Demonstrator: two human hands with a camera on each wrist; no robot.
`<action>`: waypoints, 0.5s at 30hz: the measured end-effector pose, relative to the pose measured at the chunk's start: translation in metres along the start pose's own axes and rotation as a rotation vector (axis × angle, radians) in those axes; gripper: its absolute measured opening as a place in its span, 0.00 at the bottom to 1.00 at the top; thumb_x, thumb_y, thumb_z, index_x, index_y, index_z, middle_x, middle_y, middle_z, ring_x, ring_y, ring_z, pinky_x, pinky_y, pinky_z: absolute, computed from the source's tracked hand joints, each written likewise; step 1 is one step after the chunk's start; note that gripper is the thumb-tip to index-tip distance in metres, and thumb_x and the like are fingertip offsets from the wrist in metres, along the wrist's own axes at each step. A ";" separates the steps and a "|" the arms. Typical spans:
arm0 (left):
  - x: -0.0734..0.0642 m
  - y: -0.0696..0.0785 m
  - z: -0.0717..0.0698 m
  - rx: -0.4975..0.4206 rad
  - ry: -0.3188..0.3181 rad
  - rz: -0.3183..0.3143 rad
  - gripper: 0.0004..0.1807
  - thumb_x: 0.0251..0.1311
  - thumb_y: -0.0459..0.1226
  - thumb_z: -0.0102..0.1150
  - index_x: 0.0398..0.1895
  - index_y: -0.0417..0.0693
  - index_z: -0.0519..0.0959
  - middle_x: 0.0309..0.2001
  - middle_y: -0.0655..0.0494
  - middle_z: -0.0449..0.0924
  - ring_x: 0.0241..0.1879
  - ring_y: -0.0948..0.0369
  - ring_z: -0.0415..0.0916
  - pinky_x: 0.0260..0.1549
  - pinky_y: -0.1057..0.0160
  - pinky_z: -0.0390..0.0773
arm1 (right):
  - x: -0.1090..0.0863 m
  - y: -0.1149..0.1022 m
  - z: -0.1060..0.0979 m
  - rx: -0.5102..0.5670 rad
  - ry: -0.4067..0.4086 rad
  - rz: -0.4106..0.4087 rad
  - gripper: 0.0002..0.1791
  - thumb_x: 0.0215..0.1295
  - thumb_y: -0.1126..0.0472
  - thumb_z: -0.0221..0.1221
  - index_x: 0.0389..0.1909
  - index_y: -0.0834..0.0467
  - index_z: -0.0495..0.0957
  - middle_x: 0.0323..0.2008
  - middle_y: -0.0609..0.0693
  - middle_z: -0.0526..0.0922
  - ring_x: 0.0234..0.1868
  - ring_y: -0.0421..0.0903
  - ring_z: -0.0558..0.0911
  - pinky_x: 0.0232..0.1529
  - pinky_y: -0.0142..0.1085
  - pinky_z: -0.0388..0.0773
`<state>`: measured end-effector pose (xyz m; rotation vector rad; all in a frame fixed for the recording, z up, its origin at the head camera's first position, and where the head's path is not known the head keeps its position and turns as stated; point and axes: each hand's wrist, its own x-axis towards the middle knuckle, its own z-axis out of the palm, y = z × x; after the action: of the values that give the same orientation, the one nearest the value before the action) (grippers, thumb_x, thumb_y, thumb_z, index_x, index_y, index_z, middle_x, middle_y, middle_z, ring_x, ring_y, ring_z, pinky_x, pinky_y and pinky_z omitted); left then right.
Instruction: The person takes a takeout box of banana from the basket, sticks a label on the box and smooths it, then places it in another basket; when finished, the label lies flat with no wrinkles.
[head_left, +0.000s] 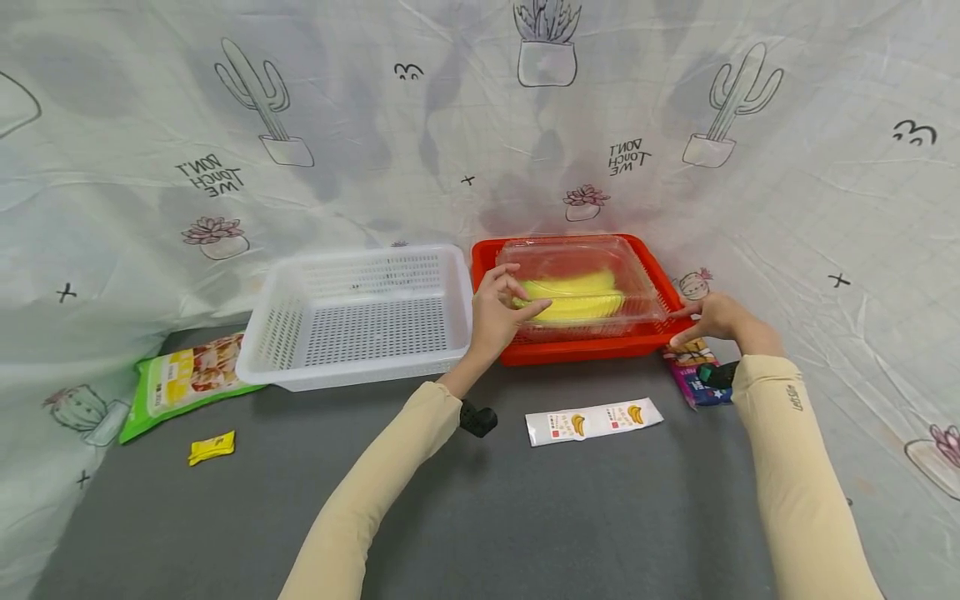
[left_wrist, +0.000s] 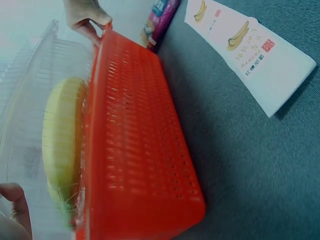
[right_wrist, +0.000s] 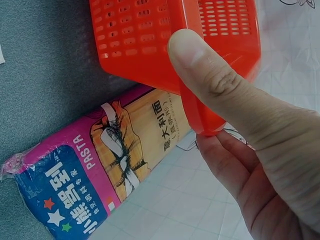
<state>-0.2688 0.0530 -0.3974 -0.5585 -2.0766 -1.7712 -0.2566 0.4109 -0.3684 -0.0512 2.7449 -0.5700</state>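
A clear plastic box (head_left: 577,250) with yellow bananas (head_left: 573,307) inside sits in a red perforated basket (head_left: 570,352). My left hand (head_left: 495,312) is at the box's left end, thumb and fingers bent around its edge; in the left wrist view the thumb (left_wrist: 16,194) shows against the clear plastic. With thumb and fingers, my right hand (head_left: 716,321) pinches the red basket's rim at its right front corner. That thumb (right_wrist: 192,52) lies over the rim in the right wrist view, the fingers below it.
A white perforated basket (head_left: 352,367) stands left of the red one. A green-edged food bag (head_left: 187,379) and a small yellow packet (head_left: 212,447) lie farther left. In front is a white banana-printed paper strip (head_left: 592,422); a pasta pack (right_wrist: 100,165) lies by the red basket's right corner.
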 end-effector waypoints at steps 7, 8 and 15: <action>-0.001 0.007 -0.020 0.006 0.031 0.030 0.17 0.46 0.37 0.76 0.22 0.39 0.75 0.55 0.44 0.73 0.50 0.53 0.72 0.29 0.64 0.75 | 0.000 -0.001 0.000 -0.022 0.000 -0.008 0.41 0.50 0.44 0.71 0.57 0.68 0.73 0.59 0.79 0.64 0.56 0.70 0.66 0.51 0.61 0.70; -0.001 0.009 -0.023 0.008 0.039 0.035 0.17 0.45 0.37 0.76 0.22 0.38 0.75 0.55 0.43 0.73 0.50 0.52 0.71 0.30 0.62 0.75 | 0.000 -0.001 0.000 -0.022 -0.002 -0.003 0.41 0.50 0.44 0.71 0.58 0.68 0.73 0.59 0.78 0.64 0.56 0.70 0.66 0.51 0.61 0.70; -0.008 0.035 -0.046 0.011 0.062 0.023 0.17 0.46 0.32 0.75 0.23 0.29 0.74 0.55 0.36 0.72 0.26 0.48 0.72 0.21 0.68 0.68 | 0.001 0.000 0.000 -0.049 -0.009 -0.017 0.42 0.49 0.42 0.70 0.58 0.67 0.73 0.60 0.79 0.63 0.55 0.71 0.67 0.50 0.61 0.71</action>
<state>-0.2437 0.0121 -0.3644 -0.5157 -2.0285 -1.7407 -0.2573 0.4113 -0.3685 -0.0887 2.7516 -0.5057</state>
